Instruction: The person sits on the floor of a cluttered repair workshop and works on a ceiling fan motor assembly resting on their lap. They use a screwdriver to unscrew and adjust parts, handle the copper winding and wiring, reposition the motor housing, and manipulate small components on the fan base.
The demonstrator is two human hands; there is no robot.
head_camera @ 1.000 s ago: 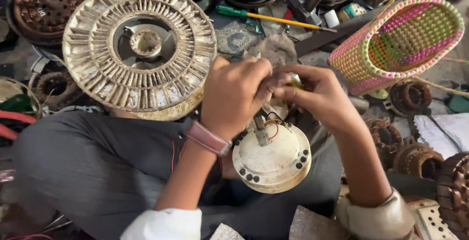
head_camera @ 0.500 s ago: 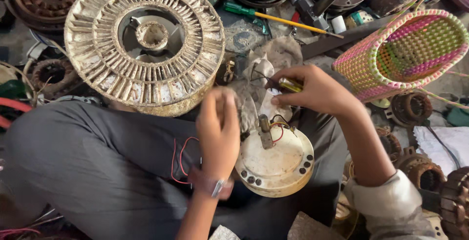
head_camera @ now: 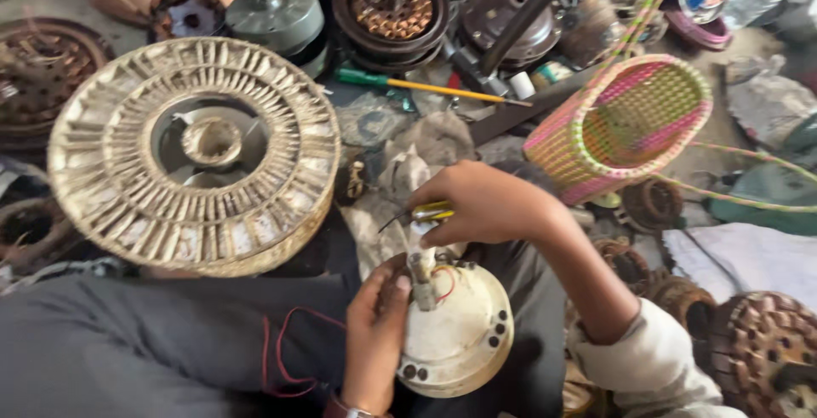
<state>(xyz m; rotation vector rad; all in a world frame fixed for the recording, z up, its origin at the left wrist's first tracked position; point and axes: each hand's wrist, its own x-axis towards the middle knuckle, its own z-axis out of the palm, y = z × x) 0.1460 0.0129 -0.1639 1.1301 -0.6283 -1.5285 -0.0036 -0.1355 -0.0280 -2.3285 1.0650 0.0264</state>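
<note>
**Fan motor housing on my lap, lower centre**

My left hand (head_camera: pixel 374 341) wraps around the left edge of the cream motor housing (head_camera: pixel 455 333), thumb near its centre shaft. My right hand (head_camera: pixel 485 205) is closed on a yellow-handled tool (head_camera: pixel 432 211) just above the shaft, where red wires (head_camera: pixel 444 280) loop. A large slotted metal ring (head_camera: pixel 191 154) rests at left. A pink-and-green woven basket (head_camera: pixel 625 124) lies upper right; a green-handled screwdriver (head_camera: pixel 421 86) sits above centre.

Left hand (head_camera: pixel 374 341) lower on motor housing (head_camera: pixel 455 333)
</note>
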